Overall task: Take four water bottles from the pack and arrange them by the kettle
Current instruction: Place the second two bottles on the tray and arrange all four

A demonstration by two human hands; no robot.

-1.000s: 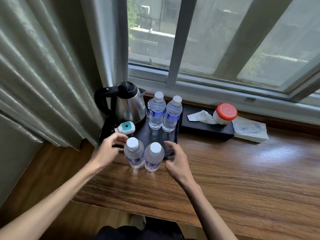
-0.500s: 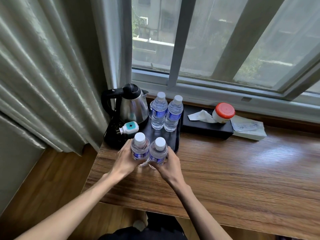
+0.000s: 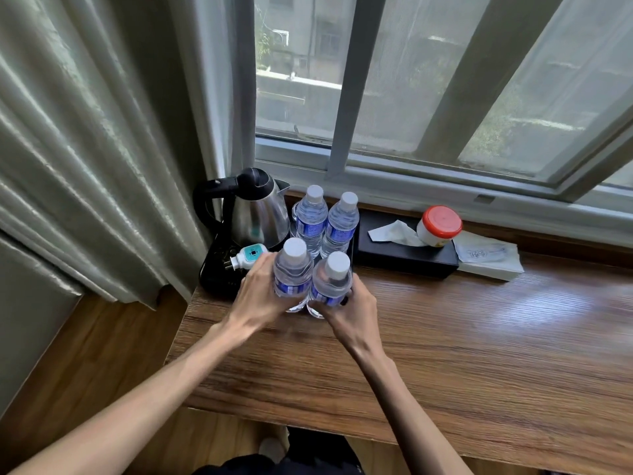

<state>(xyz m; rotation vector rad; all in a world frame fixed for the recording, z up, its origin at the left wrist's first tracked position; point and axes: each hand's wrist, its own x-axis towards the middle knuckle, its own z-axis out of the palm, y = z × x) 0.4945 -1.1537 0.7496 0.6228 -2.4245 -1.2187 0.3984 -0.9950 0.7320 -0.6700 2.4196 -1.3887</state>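
Observation:
A steel kettle [image 3: 258,214] with a black handle stands on a black tray [image 3: 219,279] at the table's far left corner. Two clear water bottles with white caps, the back left bottle [image 3: 311,221] and the back right bottle [image 3: 340,226], stand upright on the tray right of the kettle. In front of them, my left hand [image 3: 262,293] grips the front left bottle [image 3: 292,272]. My right hand [image 3: 349,308] grips the front right bottle [image 3: 331,282]. Both front bottles are upright and touch each other at the tray's front edge. The pack is not in view.
A white and teal plug [image 3: 249,256] lies on the tray by my left hand. A black tissue box [image 3: 404,257] right of the tray carries a red-lidded jar [image 3: 439,226]. A folded white packet [image 3: 486,257] lies beyond. A curtain [image 3: 102,149] hangs left; a window [image 3: 428,80] rises behind.
Both hands went from open beside the two front bottles to closed around them. The bottles have moved slightly back toward the tray.

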